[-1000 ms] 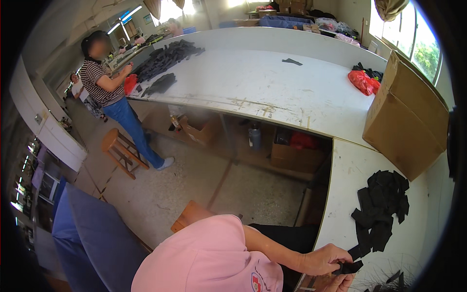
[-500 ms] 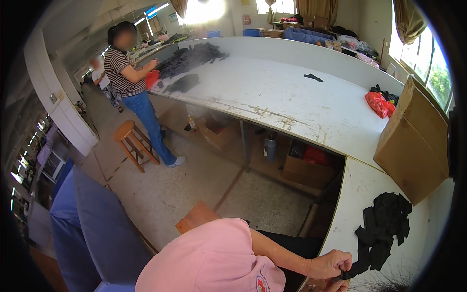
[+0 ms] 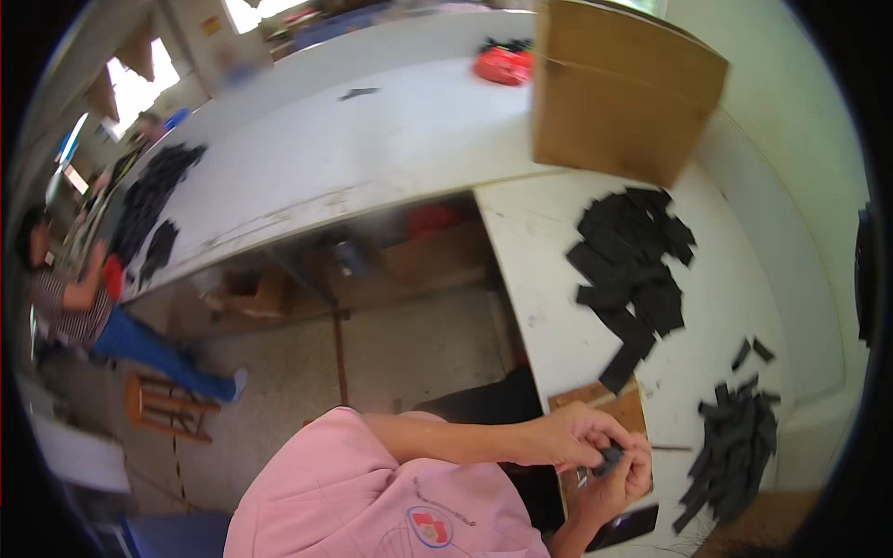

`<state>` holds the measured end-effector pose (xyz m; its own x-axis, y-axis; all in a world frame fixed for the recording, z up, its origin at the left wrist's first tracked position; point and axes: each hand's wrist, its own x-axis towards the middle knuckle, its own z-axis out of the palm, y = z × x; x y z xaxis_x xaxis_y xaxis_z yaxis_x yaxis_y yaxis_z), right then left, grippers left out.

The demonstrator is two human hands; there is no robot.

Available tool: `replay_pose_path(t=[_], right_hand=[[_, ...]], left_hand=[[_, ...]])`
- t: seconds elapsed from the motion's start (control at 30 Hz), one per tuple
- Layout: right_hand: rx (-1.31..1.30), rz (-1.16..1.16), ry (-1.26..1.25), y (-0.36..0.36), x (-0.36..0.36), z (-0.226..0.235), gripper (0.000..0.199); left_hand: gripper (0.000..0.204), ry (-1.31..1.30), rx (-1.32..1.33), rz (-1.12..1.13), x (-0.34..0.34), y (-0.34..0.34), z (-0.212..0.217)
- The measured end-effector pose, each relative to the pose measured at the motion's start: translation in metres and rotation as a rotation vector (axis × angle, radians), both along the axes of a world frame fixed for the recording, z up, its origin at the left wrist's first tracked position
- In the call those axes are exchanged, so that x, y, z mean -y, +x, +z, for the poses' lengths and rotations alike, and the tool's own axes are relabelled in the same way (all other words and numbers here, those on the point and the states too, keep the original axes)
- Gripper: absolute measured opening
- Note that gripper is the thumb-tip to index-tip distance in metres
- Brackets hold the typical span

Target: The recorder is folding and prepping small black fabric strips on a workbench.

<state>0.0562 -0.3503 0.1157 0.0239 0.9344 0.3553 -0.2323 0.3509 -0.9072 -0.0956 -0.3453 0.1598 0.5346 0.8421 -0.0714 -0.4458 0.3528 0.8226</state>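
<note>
Close together at the table's near edge, my hands work on a small dark fabric piece (image 3: 609,459). My left hand (image 3: 569,435) reaches in from the left, fingers pinched on the piece. Opposite it, my right hand (image 3: 631,472) is closed on the same piece, its forearm rising from the lower edge. Much of the fabric is covered by fingers. Beneath the hands lies a wooden board (image 3: 625,406). Just beyond it spreads a loose pile of black fabric pieces (image 3: 637,265). A second pile of narrower black strips (image 3: 735,446) lies to the right.
A tall cardboard box (image 3: 625,93) stands on the white table (image 3: 521,232) behind the first pile. Beside it is a red plastic bag (image 3: 503,67). A flat dark object (image 3: 625,528) lies near my right forearm. At far left, a person (image 3: 79,302) stands near a wooden stool (image 3: 172,407).
My view has swung right, bringing the second pile and the board into sight. My hands have come away from the black pile and now hold the small piece above the board.
</note>
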Motion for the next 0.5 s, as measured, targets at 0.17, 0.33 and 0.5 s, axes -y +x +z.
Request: replay_pose_path(t=[0.17,0.33,0.5], right_hand=[[0.293,-0.356,0.04,0.007,0.011,0.019,0.005],[0.527,-0.53,0.066,0.023,0.019,0.025,0.006],[0.342,-0.555,-0.144,0.033,0.021,0.036,0.005]], left_hand=[[0.027,0.085,-0.32,0.251,0.005,0.034,0.002],[0.016,0.221,-0.313,0.321,-0.004,0.065,-0.01],[0.016,0.016,-0.228,0.079,-0.021,0.067,0.002]])
